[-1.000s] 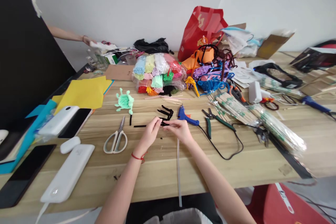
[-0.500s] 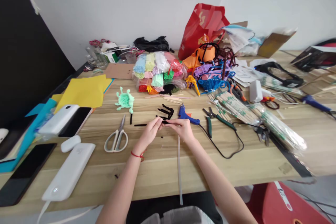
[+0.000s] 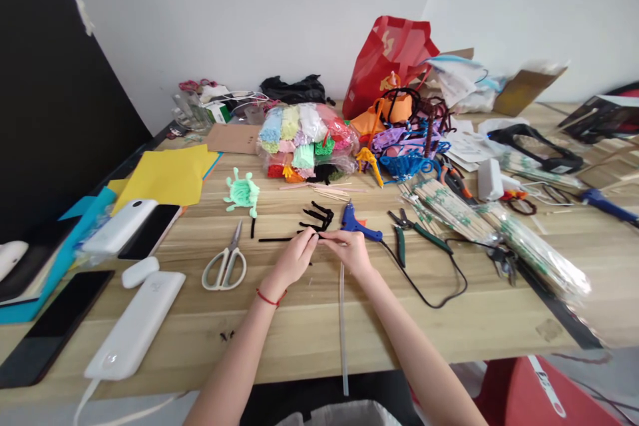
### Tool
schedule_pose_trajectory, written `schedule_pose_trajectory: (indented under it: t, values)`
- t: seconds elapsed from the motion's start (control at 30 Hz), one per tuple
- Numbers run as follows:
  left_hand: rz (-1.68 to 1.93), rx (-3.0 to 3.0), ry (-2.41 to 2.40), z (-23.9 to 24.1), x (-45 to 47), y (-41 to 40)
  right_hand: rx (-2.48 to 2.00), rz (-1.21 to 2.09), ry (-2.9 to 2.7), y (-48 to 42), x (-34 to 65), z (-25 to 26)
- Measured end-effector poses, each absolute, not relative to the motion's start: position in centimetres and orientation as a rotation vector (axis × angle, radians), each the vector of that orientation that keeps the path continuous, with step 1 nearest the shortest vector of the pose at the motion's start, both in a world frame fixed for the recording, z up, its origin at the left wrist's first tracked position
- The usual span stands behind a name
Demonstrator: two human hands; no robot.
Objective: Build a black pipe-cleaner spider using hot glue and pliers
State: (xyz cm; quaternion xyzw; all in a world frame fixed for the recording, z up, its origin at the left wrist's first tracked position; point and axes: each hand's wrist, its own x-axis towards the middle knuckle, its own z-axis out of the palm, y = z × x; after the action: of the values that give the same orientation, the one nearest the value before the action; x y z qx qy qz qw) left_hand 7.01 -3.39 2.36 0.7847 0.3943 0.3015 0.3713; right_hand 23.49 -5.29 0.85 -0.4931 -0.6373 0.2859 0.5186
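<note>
The two sets of fingertips have drawn closer together since half a second ago, and the left wrist has turned a little, so the loose end of its red bracelet [image 3: 272,298] no longer shows. A co-worker's arm, reaching in at the upper left one second ago, is gone.

The left hand [image 3: 294,256] and the right hand [image 3: 352,250] both pinch narrowly, thumb to finger, on one small black piece [image 3: 320,235] held between them just above the bench [image 3: 299,339]. Its long axis seems to run left to right, from one hand to the other, but the fingers hide most of it.

Just beyond lies one black pronged piece [image 3: 327,217], at least three prongs pointing left. Two loose black strips lie to the left: a long strip [image 3: 273,240] running left to right with its right end near the left hand, and a short strip [image 3: 252,229] pointing away from the person, just below one green figure [image 3: 243,193].

One pair of scissors [image 3: 224,269] points away; near the right hand is one blue glue gun [image 3: 354,223], its nozzle also pointing away.
</note>
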Motion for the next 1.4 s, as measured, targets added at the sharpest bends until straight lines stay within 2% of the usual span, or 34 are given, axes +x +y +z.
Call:
schedule_pose_trajectory:
  t: [0.47, 0.87, 1.03, 1.23, 1.4]
  values:
    - [0.907, 1.777, 0.992, 1.7, 6.8, -3.0, -1.164, 0.888, -1.489, -5.1, 23.7, 1.1]
    - [0.868, 1.703, 0.946, 1.9, 7.1, -3.2, -1.206, 0.646, -1.522, -5.5, 23.8, 1.1]
    - [0.937, 1.647, 0.937, 1.7, 7.3, -3.1, -1.218, 0.653, -1.501, -5.5, 24.0, 1.3]
    - [1.093, 1.619, 1.005, 1.1, 7.5, -2.7, -1.212, 0.788, -1.413, -5.2, 23.4, 1.4]
    - [1.129, 1.64, 1.053, 1.0, 7.4, -2.5, -1.17, 1.121, -1.241, -5.1, 22.6, 1.4]
